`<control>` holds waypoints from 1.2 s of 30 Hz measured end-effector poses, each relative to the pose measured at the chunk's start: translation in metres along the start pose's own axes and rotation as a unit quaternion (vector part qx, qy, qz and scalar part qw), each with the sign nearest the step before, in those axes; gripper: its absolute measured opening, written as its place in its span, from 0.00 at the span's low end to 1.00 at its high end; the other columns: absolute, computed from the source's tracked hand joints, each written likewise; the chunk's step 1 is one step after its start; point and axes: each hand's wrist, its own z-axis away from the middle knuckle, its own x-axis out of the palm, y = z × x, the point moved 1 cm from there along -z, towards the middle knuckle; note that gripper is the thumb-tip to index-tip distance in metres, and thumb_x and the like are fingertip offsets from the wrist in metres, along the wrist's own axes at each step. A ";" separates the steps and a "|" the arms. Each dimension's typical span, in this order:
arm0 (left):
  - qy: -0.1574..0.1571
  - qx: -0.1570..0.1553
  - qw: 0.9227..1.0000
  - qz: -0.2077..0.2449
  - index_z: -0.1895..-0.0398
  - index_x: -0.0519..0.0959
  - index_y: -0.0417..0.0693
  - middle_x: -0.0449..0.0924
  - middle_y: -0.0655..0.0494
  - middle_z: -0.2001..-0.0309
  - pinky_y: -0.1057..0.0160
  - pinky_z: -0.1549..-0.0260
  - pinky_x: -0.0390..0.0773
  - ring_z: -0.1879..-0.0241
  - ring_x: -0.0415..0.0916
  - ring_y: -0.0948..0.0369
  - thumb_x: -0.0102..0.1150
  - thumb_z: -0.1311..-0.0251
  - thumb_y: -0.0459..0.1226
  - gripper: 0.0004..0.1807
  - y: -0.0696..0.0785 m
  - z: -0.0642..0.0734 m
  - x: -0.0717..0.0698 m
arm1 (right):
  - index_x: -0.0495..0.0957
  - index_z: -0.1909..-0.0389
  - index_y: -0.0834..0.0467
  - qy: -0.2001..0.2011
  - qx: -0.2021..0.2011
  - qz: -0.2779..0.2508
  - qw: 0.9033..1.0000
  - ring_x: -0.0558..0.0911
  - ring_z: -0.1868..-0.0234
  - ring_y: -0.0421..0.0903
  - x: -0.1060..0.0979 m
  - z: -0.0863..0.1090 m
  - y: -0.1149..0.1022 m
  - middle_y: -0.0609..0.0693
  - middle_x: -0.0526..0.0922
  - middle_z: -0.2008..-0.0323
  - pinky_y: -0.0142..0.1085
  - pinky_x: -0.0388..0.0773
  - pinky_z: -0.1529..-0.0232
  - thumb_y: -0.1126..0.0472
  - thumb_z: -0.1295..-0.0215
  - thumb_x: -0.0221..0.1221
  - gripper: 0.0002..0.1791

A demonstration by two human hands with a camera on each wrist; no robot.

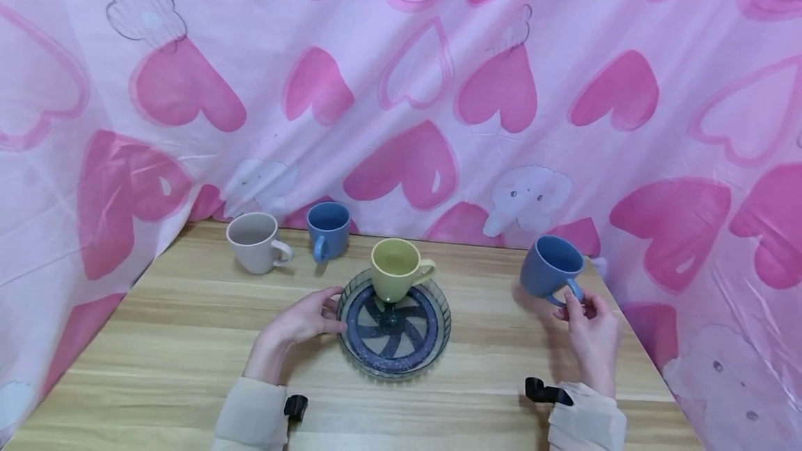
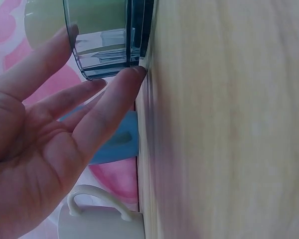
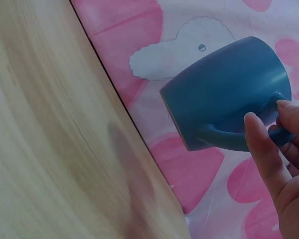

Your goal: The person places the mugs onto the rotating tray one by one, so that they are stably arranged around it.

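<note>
My right hand (image 1: 594, 339) pinches the handle of a blue mug (image 1: 545, 270), its thumb and fingers round the loop. In the right wrist view this blue mug (image 3: 229, 94) hangs tilted above the wooden table, with nothing in it visible. My left hand (image 1: 303, 317) touches the left side of a round, clear, ribbed tray (image 1: 446, 326) with a dark swirl pattern. Its fingers (image 2: 109, 104) reach fairly straight to the tray's wall (image 2: 99, 50) in the left wrist view. A yellow-green mug (image 1: 395, 270) stands upright at the tray's far side, handle pointing right.
At the back left stand a white mug (image 1: 253, 246) and a second blue mug (image 1: 330, 228), side by side. A heart-patterned pink curtain (image 1: 413, 103) hangs behind and beside the wooden table (image 1: 476, 395). Black wrist mounts (image 1: 548, 392) stick out from the sleeves.
</note>
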 end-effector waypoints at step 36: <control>-0.077 0.055 0.995 0.013 0.23 0.42 0.36 0.67 0.28 0.39 0.59 0.54 0.79 0.52 0.77 0.47 0.73 0.50 0.30 0.57 -0.005 0.003 -0.011 | 0.78 0.53 0.68 -0.001 -0.119 -0.051 0.992 0.83 0.78 0.36 0.022 0.004 -0.050 0.60 0.81 0.69 0.24 0.78 0.77 0.63 0.32 0.61 0.13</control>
